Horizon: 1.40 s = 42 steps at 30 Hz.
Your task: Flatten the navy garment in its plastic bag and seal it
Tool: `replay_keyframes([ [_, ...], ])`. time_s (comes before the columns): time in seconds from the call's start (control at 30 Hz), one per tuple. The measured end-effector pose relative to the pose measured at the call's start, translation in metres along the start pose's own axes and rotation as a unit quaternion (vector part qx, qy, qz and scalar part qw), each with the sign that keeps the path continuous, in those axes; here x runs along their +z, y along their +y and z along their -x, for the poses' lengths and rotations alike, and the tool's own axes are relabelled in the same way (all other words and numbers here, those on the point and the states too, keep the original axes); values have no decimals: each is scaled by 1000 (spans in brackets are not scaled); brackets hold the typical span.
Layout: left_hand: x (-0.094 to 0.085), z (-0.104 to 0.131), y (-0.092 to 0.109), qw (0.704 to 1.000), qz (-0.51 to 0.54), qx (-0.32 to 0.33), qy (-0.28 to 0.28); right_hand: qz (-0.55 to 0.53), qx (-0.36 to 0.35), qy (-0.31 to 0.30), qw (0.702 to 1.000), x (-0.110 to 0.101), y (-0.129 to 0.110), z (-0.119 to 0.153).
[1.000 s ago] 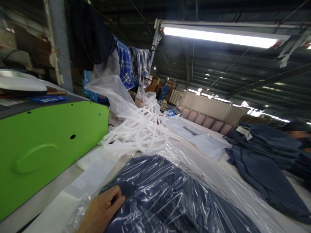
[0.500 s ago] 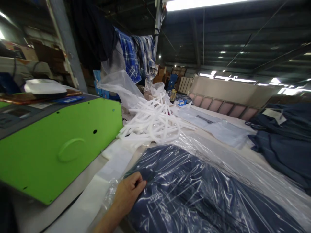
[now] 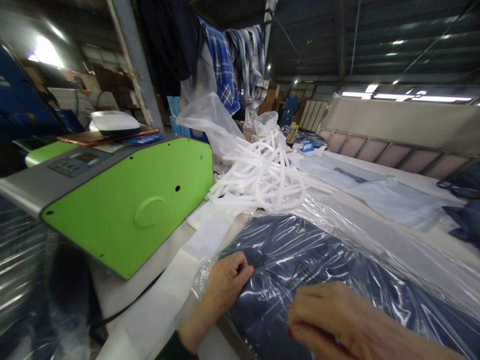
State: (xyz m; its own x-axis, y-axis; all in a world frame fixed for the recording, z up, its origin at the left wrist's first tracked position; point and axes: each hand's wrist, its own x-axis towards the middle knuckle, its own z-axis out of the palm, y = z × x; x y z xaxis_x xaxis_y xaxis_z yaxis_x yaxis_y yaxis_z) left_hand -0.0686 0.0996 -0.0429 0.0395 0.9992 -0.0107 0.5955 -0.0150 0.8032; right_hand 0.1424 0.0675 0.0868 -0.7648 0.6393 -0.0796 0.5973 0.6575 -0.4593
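Observation:
A dark blue garment in a clear plastic bag [image 3: 277, 250] lies across the table in front of me. My left hand [image 3: 228, 280] is closed at the bag's left edge, thumb against curled fingers, pinching the plastic. Over the bag's near part, my right hand [image 3: 333, 315] has its fingers curled together. Whether it grips plastic or anything small is hidden by the hand itself. Loose clear film bunches beside the left wrist.
A green-sided machine [image 3: 150, 210] stands at left, with a white object [image 3: 114, 122] on top. A heap of white foam tubes [image 3: 262, 175] sits beyond the bag. Flat plastic bags [image 3: 397, 195] lie to the right. Plaid shirts [image 3: 247, 60] hang at the back.
My right hand has come into view over the bag from the lower right. My view has turned left, so everything appears further right. The left hand keeps its place on the bag's edge.

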Motion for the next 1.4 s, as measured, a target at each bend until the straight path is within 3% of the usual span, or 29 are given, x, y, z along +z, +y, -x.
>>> replay_keyframes([
  [0.2, -1, 0, 3, 1000, -12, -7, -15, 49, 69, -52, 995, 23, 40, -50],
  [0.43, -2, -1, 5, 999, -17, -17, -26, 83, 125, -64, 987, 31, 54, -65],
  [0.63, -1, -2, 3, 1000, -25, -13, -13, 1, 209, -38, 977, 33, 52, -71],
  [0.83, 0, 0, -2, 999, -40, -12, -20, -156, 285, -71, 943, 36, 53, -73],
  [1.1, -4, -2, 0, 998, -48, -10, -25, -198, 347, 19, 916, 52, 62, -67],
  [1.4, -1, -3, -3, 999, -37, -11, -9, -32, 371, 95, 923, 50, 86, -60],
])
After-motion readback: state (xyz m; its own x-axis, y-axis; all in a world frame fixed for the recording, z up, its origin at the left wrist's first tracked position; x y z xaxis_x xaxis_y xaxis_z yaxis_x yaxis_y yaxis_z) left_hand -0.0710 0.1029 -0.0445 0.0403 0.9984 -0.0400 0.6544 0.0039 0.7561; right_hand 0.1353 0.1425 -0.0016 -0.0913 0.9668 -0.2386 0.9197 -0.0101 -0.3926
